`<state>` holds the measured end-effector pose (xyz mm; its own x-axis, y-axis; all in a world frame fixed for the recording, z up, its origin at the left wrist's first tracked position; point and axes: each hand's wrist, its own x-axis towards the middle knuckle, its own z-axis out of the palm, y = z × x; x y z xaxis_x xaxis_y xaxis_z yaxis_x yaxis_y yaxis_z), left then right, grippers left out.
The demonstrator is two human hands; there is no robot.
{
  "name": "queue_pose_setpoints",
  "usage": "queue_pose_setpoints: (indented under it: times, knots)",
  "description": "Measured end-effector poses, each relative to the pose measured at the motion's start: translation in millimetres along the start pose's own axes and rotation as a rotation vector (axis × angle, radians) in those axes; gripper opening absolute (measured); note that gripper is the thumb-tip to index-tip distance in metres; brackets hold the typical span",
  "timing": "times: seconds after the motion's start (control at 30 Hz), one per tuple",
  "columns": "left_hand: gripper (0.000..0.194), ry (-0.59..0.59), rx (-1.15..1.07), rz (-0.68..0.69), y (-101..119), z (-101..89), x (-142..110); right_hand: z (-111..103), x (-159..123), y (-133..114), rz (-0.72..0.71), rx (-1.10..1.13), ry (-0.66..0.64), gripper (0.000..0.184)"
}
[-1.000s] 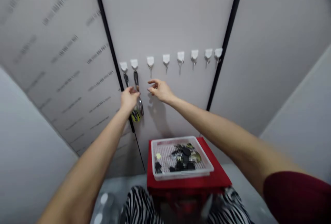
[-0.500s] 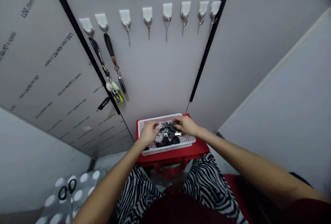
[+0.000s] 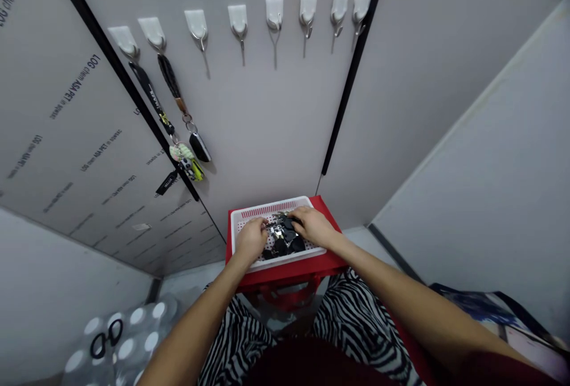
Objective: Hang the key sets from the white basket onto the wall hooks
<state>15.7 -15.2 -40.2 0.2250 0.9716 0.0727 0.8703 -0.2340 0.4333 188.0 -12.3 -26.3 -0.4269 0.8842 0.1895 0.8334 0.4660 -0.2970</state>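
A white perforated basket (image 3: 271, 204) rests on a red surface with a heap of keys and black key fobs (image 3: 285, 234) inside it. At the left of the heap, the fingertips of my left hand (image 3: 250, 240) are pinched together on a silver metal part of the keys. My right hand (image 3: 315, 227) reaches in from the other side, its fingers bent round a black key fob; its fingertips are partly hidden. On the wall ahead, a black strap with small charms (image 3: 154, 98) and a dark wrist strap with a key fob (image 3: 176, 92) hang from two hooks.
Several white adhesive hooks (image 3: 237, 16) run in a row across the grey panel. A red bag handle (image 3: 289, 300) hangs below the basket. Capped bottles (image 3: 127, 348) with black-handled scissors (image 3: 105, 338) on them stand at lower left. A bag (image 3: 485, 309) lies at right.
The view has shifted, so the hooks appear further left. My left fingertips have closed together at the keys. My right hand has moved slightly left over the heap. The hanging fob has turned.
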Motion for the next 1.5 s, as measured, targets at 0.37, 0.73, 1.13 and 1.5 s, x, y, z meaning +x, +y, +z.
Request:
queue_pose_setpoints:
  times: [0.37, 0.73, 1.13, 1.5]
  knots:
    - [0.03, 0.042, -0.025, 0.118, -4, 3.7, -2, 2, 0, 0, 0.009, -0.03, -0.012, 0.023]
    - [0.012, -0.108, -0.029, 0.145, -1, 4.5, -2, 1, 0, -1, 0.007, -0.019, -0.01, 0.021]
    - [0.015, 0.188, -0.515, 0.077, 9, -17.2, 0, -4, 3, -9, 0.033, 0.326, 0.151, 0.026]
    - [0.015, 0.293, -0.693, 0.183, 34, -82.4, 15, -32, 26, -57, 0.031, 0.827, 0.171, 0.019]
